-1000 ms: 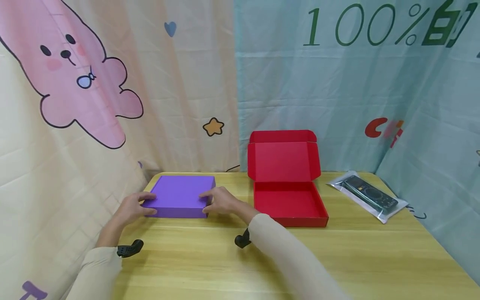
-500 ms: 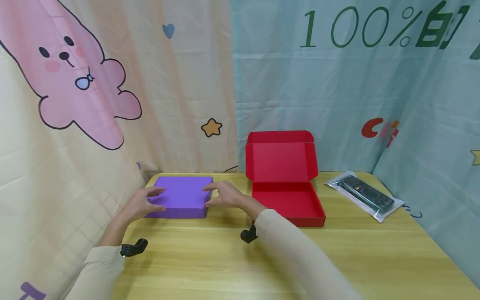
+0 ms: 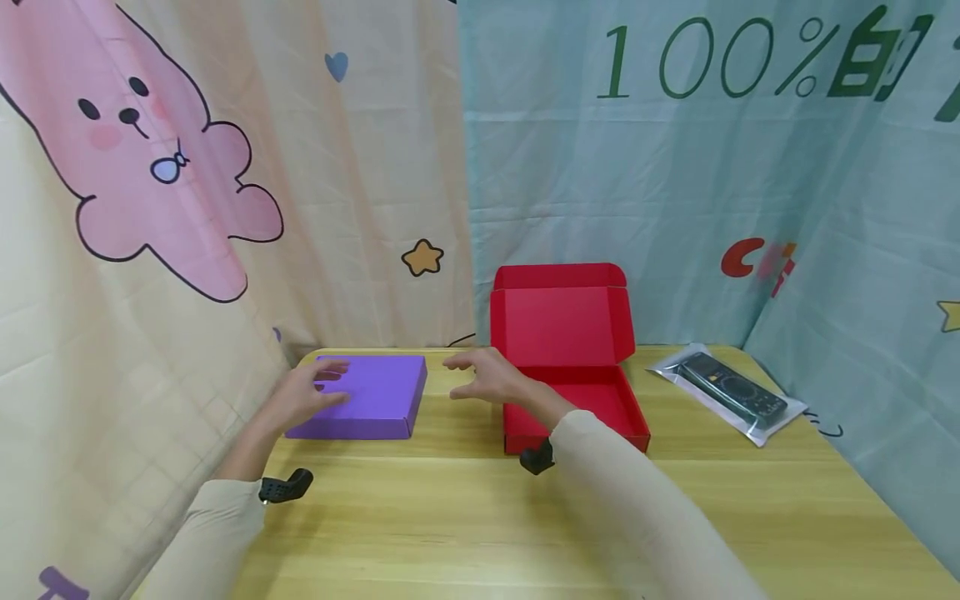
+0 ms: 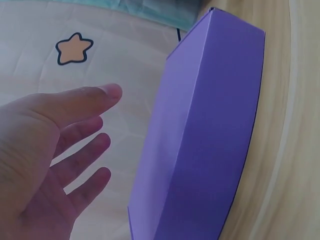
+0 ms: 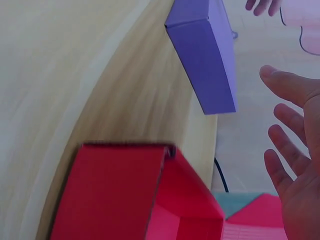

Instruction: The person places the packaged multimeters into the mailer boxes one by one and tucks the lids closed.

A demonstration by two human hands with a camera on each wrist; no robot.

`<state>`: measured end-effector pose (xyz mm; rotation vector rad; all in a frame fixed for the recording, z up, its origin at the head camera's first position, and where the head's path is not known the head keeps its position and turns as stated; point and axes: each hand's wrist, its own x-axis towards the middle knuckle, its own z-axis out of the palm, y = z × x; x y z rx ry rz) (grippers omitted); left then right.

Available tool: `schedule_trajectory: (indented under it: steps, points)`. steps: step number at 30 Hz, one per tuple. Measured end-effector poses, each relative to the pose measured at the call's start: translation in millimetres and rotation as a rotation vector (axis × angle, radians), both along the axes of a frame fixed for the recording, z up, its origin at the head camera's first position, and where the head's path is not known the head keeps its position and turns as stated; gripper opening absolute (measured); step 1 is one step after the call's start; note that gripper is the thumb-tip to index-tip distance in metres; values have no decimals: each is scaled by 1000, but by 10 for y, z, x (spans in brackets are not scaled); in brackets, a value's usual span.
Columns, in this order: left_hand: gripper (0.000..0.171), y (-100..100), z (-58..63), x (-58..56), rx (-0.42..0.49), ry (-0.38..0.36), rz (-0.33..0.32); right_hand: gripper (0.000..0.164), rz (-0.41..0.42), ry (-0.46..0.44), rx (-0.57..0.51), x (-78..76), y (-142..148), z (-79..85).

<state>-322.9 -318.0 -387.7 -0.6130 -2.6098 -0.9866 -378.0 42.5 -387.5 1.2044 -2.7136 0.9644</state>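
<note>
A flat purple box (image 3: pixel 378 392), its lid down, lies at the left of the table. My left hand (image 3: pixel 303 396) hovers over the box's left part, fingers relaxed and holding nothing; the left wrist view shows the thumb and fingers (image 4: pixel 82 155) apart from the box (image 4: pixel 195 130). My right hand (image 3: pixel 491 377) is in the air between the purple box and the red box, thumb and fingers spread, nothing held. The red box (image 3: pixel 577 433) stands with its lid (image 3: pixel 562 325) raised, and its visible inside is bare. In the right wrist view the right hand (image 5: pixel 300 145) is beside both boxes.
A multimeter-like device in a clear plastic sleeve (image 3: pixel 731 392) lies on the right of the wooden table (image 3: pixel 420 508). Printed curtains (image 3: pixel 390 167) hang behind and at both sides. A black camera mount (image 3: pixel 287 486) is on the left wrist.
Both hands have let go of the purple box. The right hand has moved right toward the red box; the left has lifted and shifted slightly right over the purple lid.
</note>
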Motion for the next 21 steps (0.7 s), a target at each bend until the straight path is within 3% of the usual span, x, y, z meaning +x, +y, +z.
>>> schedule_trajectory:
  steps: [7, 21]
  points:
    - [57, 226, 28, -67, 44, -10, -79, 55, -55, -8, 2, -4, 275, 68]
    - [62, 621, 109, -134, 21, -53, -84, 57, -93, -28, -43, 24, 650, 112]
